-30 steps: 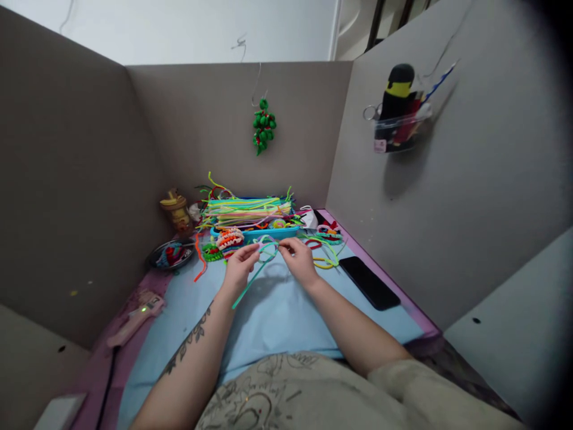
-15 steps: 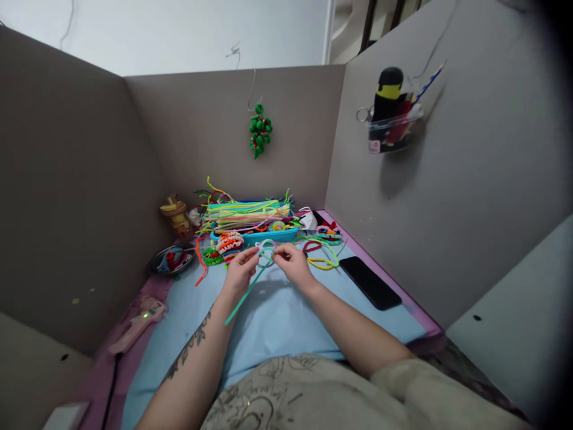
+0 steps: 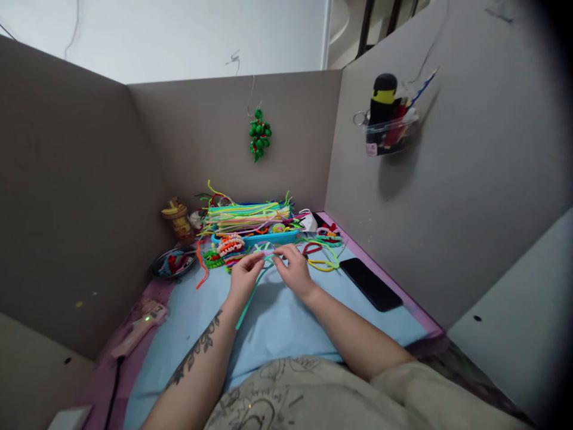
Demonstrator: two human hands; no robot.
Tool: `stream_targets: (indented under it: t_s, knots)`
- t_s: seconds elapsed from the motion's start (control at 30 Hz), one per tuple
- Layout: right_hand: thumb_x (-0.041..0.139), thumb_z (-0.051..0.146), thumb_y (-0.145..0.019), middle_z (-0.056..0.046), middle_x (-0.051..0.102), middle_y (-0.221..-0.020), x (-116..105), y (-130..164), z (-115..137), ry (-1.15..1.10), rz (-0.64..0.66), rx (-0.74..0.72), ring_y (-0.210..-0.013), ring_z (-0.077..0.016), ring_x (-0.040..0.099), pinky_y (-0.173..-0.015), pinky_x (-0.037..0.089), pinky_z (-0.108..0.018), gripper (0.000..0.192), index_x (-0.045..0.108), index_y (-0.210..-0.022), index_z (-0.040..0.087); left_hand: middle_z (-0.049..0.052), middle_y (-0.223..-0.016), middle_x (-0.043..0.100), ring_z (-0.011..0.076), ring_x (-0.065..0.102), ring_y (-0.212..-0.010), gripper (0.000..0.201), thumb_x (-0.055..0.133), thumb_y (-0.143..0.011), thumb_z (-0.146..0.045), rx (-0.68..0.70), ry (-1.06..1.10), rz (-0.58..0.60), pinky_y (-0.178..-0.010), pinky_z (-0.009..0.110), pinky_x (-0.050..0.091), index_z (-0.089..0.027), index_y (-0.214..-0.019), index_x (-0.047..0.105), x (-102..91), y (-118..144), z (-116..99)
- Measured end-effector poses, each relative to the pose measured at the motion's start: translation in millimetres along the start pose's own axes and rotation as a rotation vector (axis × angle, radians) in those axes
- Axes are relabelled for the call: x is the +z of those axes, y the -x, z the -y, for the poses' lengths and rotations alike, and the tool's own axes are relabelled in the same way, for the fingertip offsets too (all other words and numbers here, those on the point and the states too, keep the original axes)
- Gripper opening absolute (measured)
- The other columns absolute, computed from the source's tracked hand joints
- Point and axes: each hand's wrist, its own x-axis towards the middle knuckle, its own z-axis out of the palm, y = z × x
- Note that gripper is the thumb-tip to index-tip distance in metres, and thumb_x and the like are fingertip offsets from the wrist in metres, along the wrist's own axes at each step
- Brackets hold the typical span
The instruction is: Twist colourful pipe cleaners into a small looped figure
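Observation:
My left hand (image 3: 246, 275) pinches the left side of a small piece of bent pipe cleaners, lilac and pale green at the top. From it a long teal pipe cleaner (image 3: 249, 304) hangs down toward me, past the left wrist. My right hand (image 3: 294, 270) has its thumb and fingertips closed on the right side of the same piece, close to the left fingertips. The fingers cover much of the piece, so its exact shape is hard to make out. Just behind the hands lie finished braided pieces (image 3: 231, 243) in peach, orange and other colours.
A blue tray (image 3: 268, 239) heaped with pipe cleaners stands at the back. Right are looped pipe cleaners (image 3: 324, 263) and a black phone (image 3: 370, 285). Left are a dark bowl (image 3: 157, 272), a cup (image 3: 178, 218) and a corded pink glue gun (image 3: 141, 328). Grey panels (image 3: 233, 134) enclose the table.
My fingertips have drawn closer together over the piece, hiding more of its loops. The teal tail has swung slightly right, and the view has tilted a little.

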Motion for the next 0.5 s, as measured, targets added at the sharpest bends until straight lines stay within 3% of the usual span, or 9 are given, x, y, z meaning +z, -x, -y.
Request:
stream_targets:
  t_s: [0.3,0.5]
  knots:
    - [0.052,0.023,-0.080,-0.004,0.060,-0.082,3.1,0.0,-6.6,0.047,0.032,0.035,-0.086,-0.0177,0.053,-0.080,0.041,-0.030,0.010,0.062,-0.080,0.021,0.008,-0.083,0.069,0.0151,0.060,-0.069,0.031,0.070,-0.062,-0.029,0.002,-0.071,0.039,-0.064,0.027,0.048,-0.015,-0.090,0.069,1.3,3.5,-0.8]
    - [0.053,0.022,-0.080,-0.004,0.062,-0.079,4.6,0.9,-4.8,0.073,0.025,-0.017,-0.083,-0.0178,0.053,-0.079,0.040,-0.031,0.009,0.061,-0.078,0.020,0.006,-0.075,0.067,0.0129,0.057,-0.061,0.031,0.071,-0.061,-0.030,0.019,-0.113,-0.020,-0.059,0.025,0.047,-0.013,-0.087,0.068,0.1,1.5,2.7]
